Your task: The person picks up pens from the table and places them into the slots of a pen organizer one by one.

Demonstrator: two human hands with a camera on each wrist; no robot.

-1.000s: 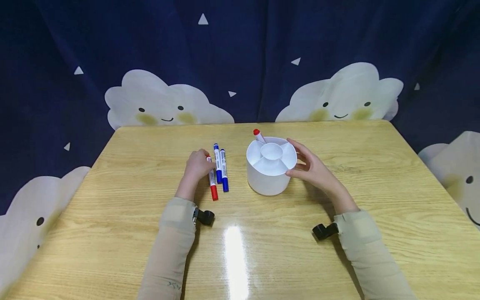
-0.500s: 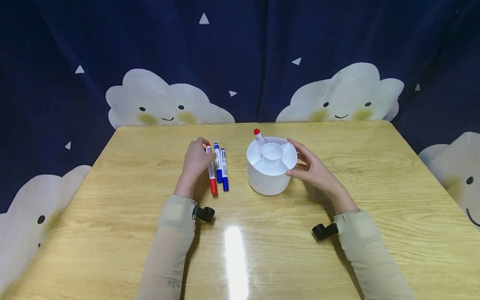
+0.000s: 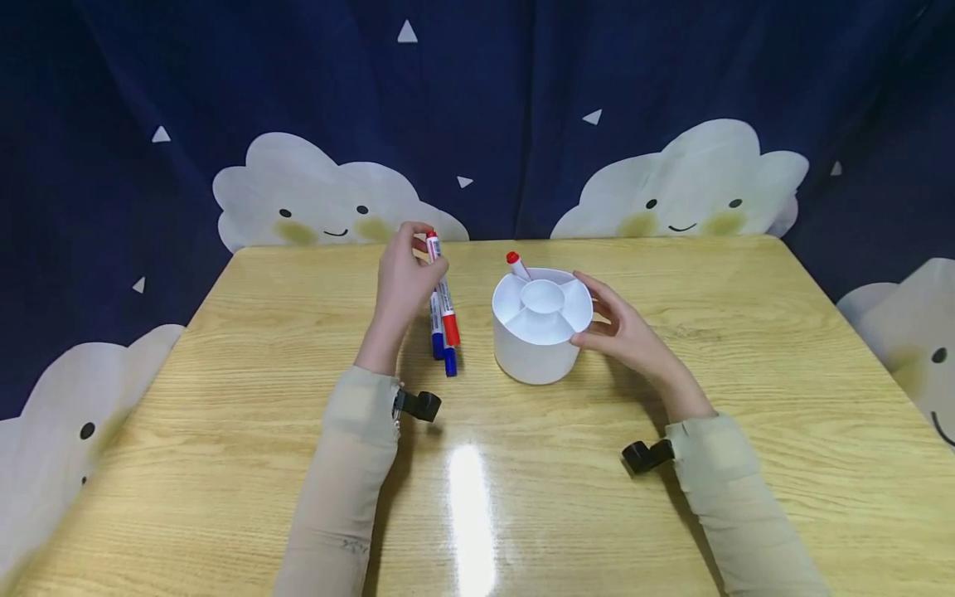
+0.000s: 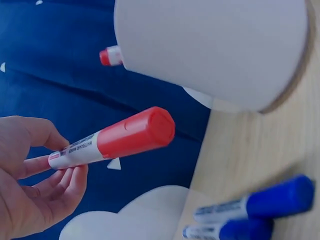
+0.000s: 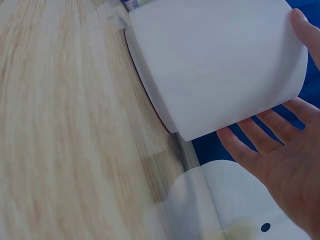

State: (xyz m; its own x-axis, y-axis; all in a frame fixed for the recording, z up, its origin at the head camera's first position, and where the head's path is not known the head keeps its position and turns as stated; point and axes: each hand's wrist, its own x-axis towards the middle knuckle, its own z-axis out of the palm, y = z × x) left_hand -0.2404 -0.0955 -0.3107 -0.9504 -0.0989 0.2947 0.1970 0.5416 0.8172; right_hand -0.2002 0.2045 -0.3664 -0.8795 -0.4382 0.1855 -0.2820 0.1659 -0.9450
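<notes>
Raised above the table, a red whiteboard marker (image 3: 450, 325) is pinched between the thumb and fingers of my left hand (image 3: 406, 278). Its red cap points down toward me in the head view, and in the left wrist view the red marker (image 4: 132, 134) hangs clear of the table. Two blue markers (image 3: 437, 345) lie side by side beneath it, partly covered by it. My right hand (image 3: 630, 340) holds the right side of a round white pen organizer (image 3: 533, 363), thumb at the near rim, fingers spread behind. Another red marker (image 3: 517, 265) stands tilted in the organizer's back-left compartment.
The wooden table (image 3: 567, 497) carries a bright light reflection near its front. Behind it hangs a dark blue curtain (image 3: 477, 99) with white smiling clouds and small triangles. Black cameras are strapped to both wrists.
My left hand has lifted the red marker from beside the blue ones and carried it up and to the right. My right hand and the organizer have stayed in place.
</notes>
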